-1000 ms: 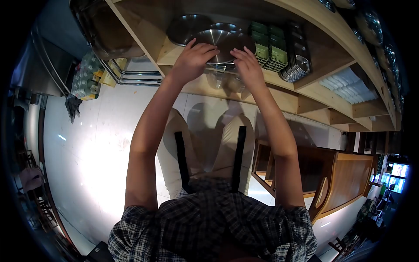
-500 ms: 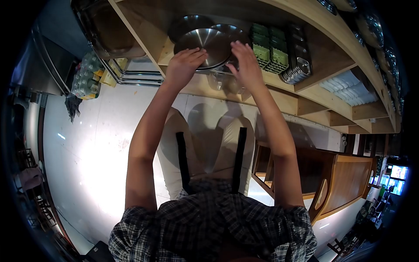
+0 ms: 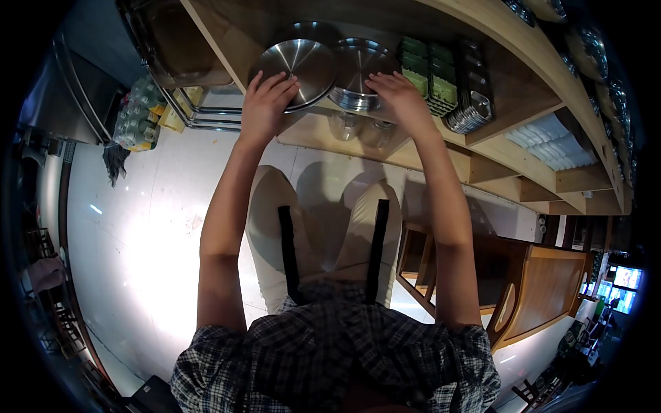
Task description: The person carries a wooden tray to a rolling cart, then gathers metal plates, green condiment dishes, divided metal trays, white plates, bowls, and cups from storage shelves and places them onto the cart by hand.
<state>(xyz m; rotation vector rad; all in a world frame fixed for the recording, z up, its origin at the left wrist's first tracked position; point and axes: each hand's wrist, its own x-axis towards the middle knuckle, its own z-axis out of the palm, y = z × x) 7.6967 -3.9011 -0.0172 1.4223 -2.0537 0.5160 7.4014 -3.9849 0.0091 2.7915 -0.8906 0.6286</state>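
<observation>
Two groups of round stainless steel plates sit side by side on the wooden shelf. My left hand grips the near left edge of the left steel plate, fingers over its top and thumb hidden. The right stack of steel plates shows several rims at its front. My right hand is at the right side of that stack, fingers stretched out and fingertips at its edge. Just beyond this hand are stacked green square dishes.
Nested metal trays stand right of the green dishes. Below the plates are glass jars. White packets fill a lower compartment. Left of the shelf stand bottles and a metal tube frame. A wooden cabinet is at the right.
The front steel plate has moved left with my left hand, uncovering the right stack. My right hand has shifted right and its fingers now point more to the left.
</observation>
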